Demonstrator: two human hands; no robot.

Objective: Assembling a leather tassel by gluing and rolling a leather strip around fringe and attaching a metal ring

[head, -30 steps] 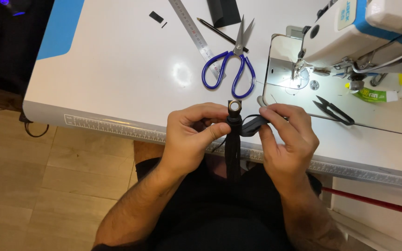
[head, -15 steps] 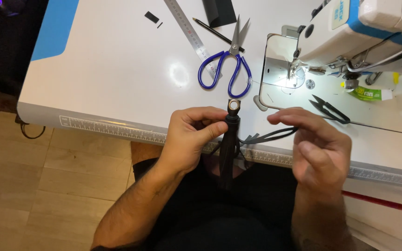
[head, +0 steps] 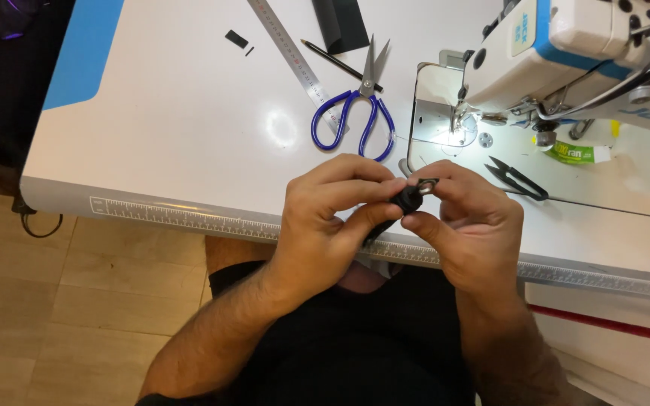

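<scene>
White worktable (head: 189, 143) is carrying a printed measuring scale along its near edge. Blue-handled scissors (head: 356, 113) are lying closed on it, blades pointing away from the viewer, just beside a steel ruler (head: 289, 53) that is running diagonally. A dark pencil (head: 340, 66) is lying between the ruler and the scissors' blades, near a black fabric piece (head: 340, 21) at the far edge. Two small black scraps (head: 238, 40) are resting left of the ruler. A white and blue sewing machine (head: 581, 53) is standing at right, its lamp lighting the needle plate (head: 445, 124). Black thread snips (head: 518, 179) are lying near its base, beside a small green-labelled tube (head: 577, 153).
</scene>
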